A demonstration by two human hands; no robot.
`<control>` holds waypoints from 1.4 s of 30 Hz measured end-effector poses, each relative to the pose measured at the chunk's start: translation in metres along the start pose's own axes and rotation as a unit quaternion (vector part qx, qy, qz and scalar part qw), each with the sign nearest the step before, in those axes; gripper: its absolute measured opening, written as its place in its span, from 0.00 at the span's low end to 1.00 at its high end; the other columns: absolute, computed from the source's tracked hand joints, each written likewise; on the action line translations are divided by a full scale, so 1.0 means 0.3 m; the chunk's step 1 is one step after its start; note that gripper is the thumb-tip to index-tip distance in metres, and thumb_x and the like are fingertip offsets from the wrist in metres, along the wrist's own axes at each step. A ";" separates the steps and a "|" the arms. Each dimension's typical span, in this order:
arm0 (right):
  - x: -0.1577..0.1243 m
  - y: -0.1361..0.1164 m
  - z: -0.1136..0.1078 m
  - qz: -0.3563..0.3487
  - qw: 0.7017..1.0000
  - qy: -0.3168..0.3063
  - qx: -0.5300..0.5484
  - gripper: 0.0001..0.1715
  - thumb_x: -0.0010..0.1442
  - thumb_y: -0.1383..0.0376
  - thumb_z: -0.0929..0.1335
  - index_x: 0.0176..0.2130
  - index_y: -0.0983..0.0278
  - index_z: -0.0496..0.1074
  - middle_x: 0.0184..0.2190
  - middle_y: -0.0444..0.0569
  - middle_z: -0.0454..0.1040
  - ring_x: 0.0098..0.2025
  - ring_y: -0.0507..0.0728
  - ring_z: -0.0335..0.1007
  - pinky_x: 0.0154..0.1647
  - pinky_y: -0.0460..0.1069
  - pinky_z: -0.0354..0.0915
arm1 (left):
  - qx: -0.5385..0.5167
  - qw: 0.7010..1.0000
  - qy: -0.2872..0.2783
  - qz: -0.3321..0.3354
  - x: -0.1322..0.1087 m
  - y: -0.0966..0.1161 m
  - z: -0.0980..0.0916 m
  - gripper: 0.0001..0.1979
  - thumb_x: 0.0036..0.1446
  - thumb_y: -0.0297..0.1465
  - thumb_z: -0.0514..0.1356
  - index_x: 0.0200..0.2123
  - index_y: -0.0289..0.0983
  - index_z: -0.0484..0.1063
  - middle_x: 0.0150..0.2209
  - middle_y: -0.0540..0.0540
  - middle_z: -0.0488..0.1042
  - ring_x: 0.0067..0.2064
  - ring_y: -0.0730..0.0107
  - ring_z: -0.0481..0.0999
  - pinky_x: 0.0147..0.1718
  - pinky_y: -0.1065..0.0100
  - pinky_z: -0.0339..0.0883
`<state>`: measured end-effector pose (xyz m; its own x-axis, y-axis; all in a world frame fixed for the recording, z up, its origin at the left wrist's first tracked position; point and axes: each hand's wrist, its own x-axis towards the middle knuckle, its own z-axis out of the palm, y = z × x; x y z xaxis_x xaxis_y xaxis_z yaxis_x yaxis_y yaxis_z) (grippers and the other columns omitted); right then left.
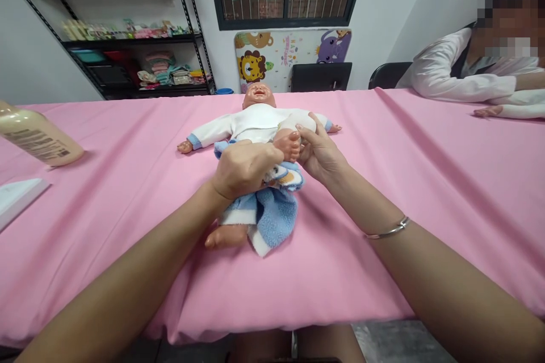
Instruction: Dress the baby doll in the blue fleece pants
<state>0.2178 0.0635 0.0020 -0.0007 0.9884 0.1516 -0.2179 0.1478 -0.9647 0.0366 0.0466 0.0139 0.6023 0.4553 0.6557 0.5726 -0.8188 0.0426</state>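
A baby doll (259,95) lies on its back, head away from me, in a white top (255,119) with blue cuffs. One of its legs is bent up, and the bare foot (291,146) points toward me. My left hand (247,167) is closed at the blue fleece pants (276,218), right beside that foot; its fingertips are partly hidden. My right hand (321,150) curls around the raised leg from the right, thumb up, fingers behind the foot. The other leg (227,236) pokes out of a white-edged pant leg, lying on the table.
A pink cloth (404,181) with folds covers the table. At the left lie a tilted beige bottle (46,139) and a white box-like object (21,198). A person in white sleeves (464,82) sits at the far right. Behind stand a black shelf (131,42) and a dark monitor (321,76).
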 end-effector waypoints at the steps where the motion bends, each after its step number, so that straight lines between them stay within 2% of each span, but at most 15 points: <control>1: -0.006 -0.003 0.003 0.014 0.999 0.010 0.036 0.52 0.53 0.59 0.68 0.68 0.51 0.39 0.48 0.46 0.70 0.41 0.52 0.72 0.38 0.46 0.73 | -0.006 0.999 0.017 -0.028 -0.003 0.002 0.000 0.12 0.55 0.43 0.56 0.33 0.40 0.71 0.27 0.45 0.73 0.32 0.61 0.72 0.40 0.61 0.64; 4: -0.022 -0.009 0.000 0.045 0.996 0.021 0.076 0.57 0.50 0.63 0.70 0.69 0.50 0.39 0.48 0.44 0.70 0.36 0.50 0.71 0.34 0.45 0.72 | -0.052 0.994 0.043 -0.091 -0.002 0.012 -0.014 0.15 0.50 0.39 0.58 0.40 0.39 0.73 0.33 0.44 0.76 0.35 0.61 0.74 0.41 0.63 0.65; 7: -0.033 -0.005 -0.006 0.035 0.998 0.014 0.049 0.58 0.48 0.64 0.72 0.69 0.50 0.42 0.51 0.45 0.69 0.39 0.51 0.72 0.37 0.46 0.74 | -0.097 0.988 0.046 -0.115 0.010 0.020 -0.032 0.12 0.48 0.35 0.56 0.36 0.37 0.74 0.33 0.45 0.76 0.33 0.63 0.74 0.36 0.66 0.63; 12: -0.035 0.025 0.008 0.004 0.999 0.038 0.039 0.59 0.47 0.61 0.74 0.69 0.51 0.44 0.50 0.48 0.69 0.41 0.53 0.72 0.38 0.49 0.74 | 0.001 0.998 0.064 -0.026 0.026 0.041 -0.032 0.15 0.46 0.36 0.57 0.37 0.37 0.75 0.27 0.46 0.75 0.28 0.63 0.72 0.32 0.65 0.58; 15: -0.029 0.046 0.018 -0.042 0.997 0.055 0.041 0.60 0.44 0.58 0.76 0.68 0.53 0.48 0.49 0.50 0.70 0.43 0.55 0.72 0.41 0.50 0.74 | 0.021 0.998 0.062 -0.017 0.034 0.053 -0.020 0.09 0.47 0.35 0.56 0.27 0.37 0.73 0.25 0.46 0.74 0.27 0.65 0.69 0.30 0.65 0.56; 18: -0.025 0.050 0.019 -0.057 0.998 0.032 0.026 0.60 0.41 0.60 0.78 0.67 0.57 0.53 0.49 0.52 0.72 0.46 0.58 0.72 0.44 0.52 0.73 | -0.096 0.991 0.029 -0.086 0.045 0.052 -0.011 0.09 0.48 0.35 0.55 0.21 0.36 0.67 0.21 0.49 0.70 0.24 0.71 0.64 0.27 0.67 0.54; 20: -0.028 0.039 0.017 -0.045 0.999 0.007 0.020 0.60 0.40 0.61 0.78 0.67 0.58 0.54 0.46 0.51 0.73 0.45 0.58 0.71 0.44 0.52 0.73 | -0.208 0.969 -0.007 -0.132 0.055 0.046 -0.009 0.10 0.48 0.35 0.55 0.20 0.36 0.64 0.19 0.51 0.66 0.23 0.74 0.61 0.25 0.69 0.55; 24: -0.043 0.006 0.015 0.004 0.998 -0.009 0.058 0.58 0.41 0.62 0.76 0.67 0.56 0.54 0.41 0.46 0.74 0.37 0.53 0.70 0.35 0.47 0.70 | -0.334 0.926 -0.017 -0.172 0.070 0.033 -0.011 0.10 0.47 0.35 0.57 0.21 0.36 0.62 0.21 0.52 0.63 0.25 0.74 0.60 0.26 0.71 0.57; 28: -0.056 0.003 0.023 0.054 0.992 -0.079 0.077 0.55 0.41 0.65 0.76 0.65 0.56 0.58 0.36 0.42 0.73 0.28 0.48 0.63 0.25 0.43 0.62 | -0.257 0.949 0.045 -0.176 0.067 0.022 -0.006 0.07 0.49 0.33 0.58 0.26 0.36 0.65 0.25 0.52 0.67 0.29 0.72 0.64 0.31 0.69 0.59; 30: -0.059 0.015 0.034 0.065 0.988 -0.115 0.075 0.46 0.43 0.64 0.75 0.60 0.58 0.65 0.30 0.41 0.69 0.25 0.47 0.59 0.22 0.42 0.58 | -0.212 0.953 0.090 -0.196 0.066 0.011 0.003 0.04 0.49 0.32 0.58 0.29 0.37 0.66 0.25 0.52 0.68 0.29 0.71 0.65 0.32 0.69 0.58; 32: -0.059 0.024 0.042 0.083 0.986 -0.124 0.076 0.33 0.49 0.56 0.73 0.53 0.62 0.70 0.26 0.42 0.65 0.25 0.48 0.59 0.23 0.43 0.59 | -0.197 0.946 0.115 -0.228 0.071 -0.005 0.015 0.03 0.50 0.30 0.57 0.30 0.37 0.66 0.26 0.52 0.68 0.30 0.70 0.66 0.32 0.68 0.58; 33: -0.058 0.026 0.042 0.090 0.985 -0.128 0.072 0.30 0.53 0.51 0.71 0.50 0.63 0.71 0.27 0.43 0.65 0.27 0.49 0.60 0.24 0.43 0.61 | -0.191 0.943 0.119 -0.244 0.076 -0.014 0.022 0.02 0.50 0.29 0.57 0.29 0.38 0.66 0.26 0.52 0.68 0.30 0.69 0.67 0.32 0.68 0.58; 36: -0.058 0.014 0.023 0.080 0.982 -0.173 0.001 0.34 0.55 0.47 0.71 0.55 0.62 0.68 0.36 0.48 0.70 0.35 0.53 0.66 0.29 0.45 0.65 | -0.156 0.941 0.099 -0.282 0.088 -0.033 0.038 0.02 0.51 0.28 0.57 0.29 0.38 0.65 0.27 0.51 0.70 0.31 0.67 0.68 0.33 0.67 0.58; 39: -0.056 -0.009 -0.017 0.042 0.971 -0.213 -0.103 0.41 0.49 0.59 0.76 0.59 0.60 0.64 0.41 0.47 0.70 0.38 0.53 0.67 0.30 0.44 0.65 | -0.103 0.950 0.064 -0.286 0.087 -0.033 0.044 0.01 0.53 0.29 0.58 0.31 0.38 0.67 0.29 0.48 0.73 0.33 0.63 0.71 0.34 0.65 0.58; 42: -0.046 -0.021 -0.052 0.011 0.963 -0.216 -0.161 0.26 0.53 0.63 0.71 0.52 0.64 0.70 0.32 0.43 0.66 0.30 0.49 0.62 0.25 0.43 0.61 | -0.064 0.964 0.003 -0.258 0.076 -0.028 0.040 0.04 0.56 0.32 0.56 0.33 0.37 0.68 0.31 0.46 0.74 0.35 0.60 0.72 0.35 0.64 0.59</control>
<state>0.2343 0.0494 0.0026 -0.4230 0.8956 0.1378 0.1011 0.1978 -0.9750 0.0522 0.0680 0.0193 0.2522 0.8124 0.5258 0.7220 -0.5198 0.4567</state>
